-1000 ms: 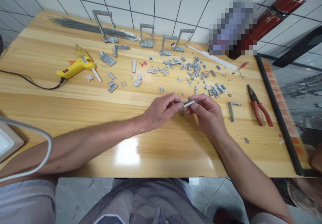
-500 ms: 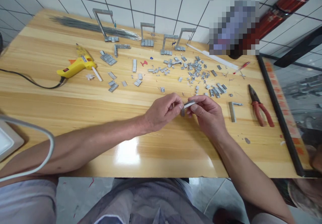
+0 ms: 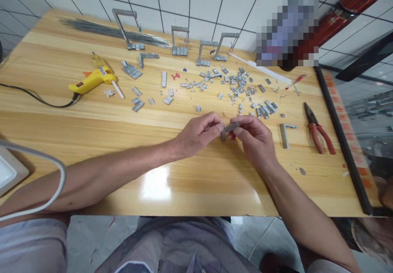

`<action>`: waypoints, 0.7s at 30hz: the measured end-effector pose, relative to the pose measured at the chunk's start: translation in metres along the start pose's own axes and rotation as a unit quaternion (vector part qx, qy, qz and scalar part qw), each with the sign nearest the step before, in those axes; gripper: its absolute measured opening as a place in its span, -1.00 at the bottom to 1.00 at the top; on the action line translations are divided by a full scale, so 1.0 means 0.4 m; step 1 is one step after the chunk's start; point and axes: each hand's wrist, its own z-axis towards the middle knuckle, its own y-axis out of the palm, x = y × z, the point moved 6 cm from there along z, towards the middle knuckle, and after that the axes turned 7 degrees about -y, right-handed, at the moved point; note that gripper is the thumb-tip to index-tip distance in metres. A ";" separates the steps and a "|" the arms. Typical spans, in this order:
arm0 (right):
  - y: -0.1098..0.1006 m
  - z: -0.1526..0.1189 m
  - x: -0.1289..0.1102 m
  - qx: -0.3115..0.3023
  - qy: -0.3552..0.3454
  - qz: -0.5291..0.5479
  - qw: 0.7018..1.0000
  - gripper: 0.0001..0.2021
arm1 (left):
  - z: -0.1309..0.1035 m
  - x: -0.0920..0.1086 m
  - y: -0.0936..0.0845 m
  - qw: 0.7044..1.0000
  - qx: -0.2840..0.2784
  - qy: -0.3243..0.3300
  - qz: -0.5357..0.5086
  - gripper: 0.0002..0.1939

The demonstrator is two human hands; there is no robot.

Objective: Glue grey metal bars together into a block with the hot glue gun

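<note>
Between my hands is a small grey L-shaped staple-strip piece (image 3: 231,127), its short leg pointing down. My right hand (image 3: 257,138) pinches its long leg between thumb and fingers. My left hand (image 3: 201,134) is closed in a pinch at the corner end of the same piece; the fingertips hide that spot. Just beyond my hands lie a small staple block (image 3: 198,108) and a row of staple strips (image 3: 266,110). Another L-shaped staple piece (image 3: 285,136) rests to the right of my right hand.
Red-handled pliers (image 3: 313,127) lie at the right, beside a black-framed panel (image 3: 340,142). A yellow glue gun (image 3: 92,80) with its cord is at the left. Along the wall stand several staple frames (image 3: 179,52) and a bundle of thin wires (image 3: 113,33). Loose staple bits (image 3: 241,82) are scattered mid-table.
The L-shaped piece has turned slightly in my fingers: its long leg showed a bright face and now looks dark grey. Both hands stay in nearly the same place.
</note>
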 end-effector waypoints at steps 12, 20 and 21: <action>0.010 -0.007 -0.038 0.046 -0.071 -0.076 0.993 -0.93 | 0.018 -0.015 0.012 0.993 -0.030 -0.085 -0.074 -0.79; 0.012 -0.009 -0.042 0.048 -0.077 -0.083 0.992 -0.95 | 0.017 -0.031 0.017 0.982 -0.035 -0.141 -0.120 -0.86; 0.011 -0.009 -0.041 0.048 -0.076 -0.081 0.993 -0.95 | 0.017 -0.032 0.017 0.982 -0.038 -0.141 -0.123 -0.87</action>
